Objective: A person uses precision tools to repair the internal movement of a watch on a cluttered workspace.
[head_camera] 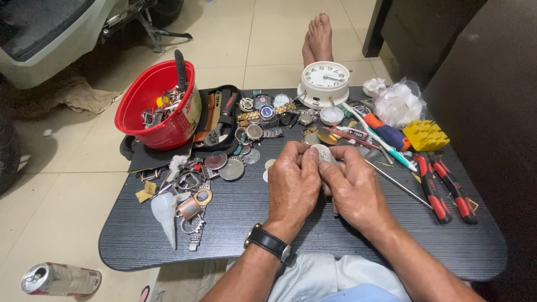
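Item: small round pale watch part (321,152), pinched between the fingertips of the left hand (292,184) and the right hand (353,187). Both hands are brought together and closed on it, above the middle of the dark lap table (358,246); a black-strapped wristwatch (267,241) is worn on the left wrist.

Adjacent stock: red bowl (159,106) of loose parts at far left; watch cases and bands (263,114) spread behind the hands; white alarm clock (323,83) at the far edge; two red-handled pliers (444,187) and a yellow block (425,134) at right; a thin metal rod (400,184) just beside the right hand.

Risk, as judged: the part is held by its edge only, so a slip could be caused by slight pressure, and it would be lost among the scattered pieces or off the table onto the tiled floor (56,223). The rod could be knocked by the right wrist.
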